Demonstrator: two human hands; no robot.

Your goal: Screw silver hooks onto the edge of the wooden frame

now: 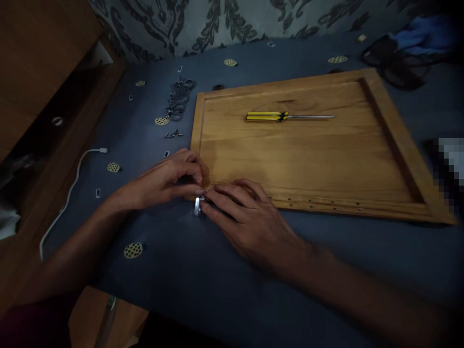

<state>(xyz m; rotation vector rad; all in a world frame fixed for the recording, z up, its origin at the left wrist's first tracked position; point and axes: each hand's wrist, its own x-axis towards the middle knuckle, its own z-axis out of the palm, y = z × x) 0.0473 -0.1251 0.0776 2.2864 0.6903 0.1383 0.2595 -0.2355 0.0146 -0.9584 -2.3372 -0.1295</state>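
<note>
A wooden framed panel (308, 159) lies on the cloth, with a row of small holes along its near edge. At its near left corner a small shiny metal hook (197, 206) sticks out over the edge. My right hand (250, 220) rests on that edge, thumb and index fingertips at the hook. My left hand (170, 176) is closed in a pinch at the same corner, its thumb beside the hook; whatever it pinches is hidden. Farther back on the panel lies a yellow and black screwdriver (268, 116), its shaft pointing right.
Several small screws (174, 134) lie left of the panel, below a pile of metal hooks (179, 99). A white cable (78, 176) runs along the left side, near a wooden cabinet (39, 63). Glasses (404, 72) and blue fabric (426, 36) lie at the back right.
</note>
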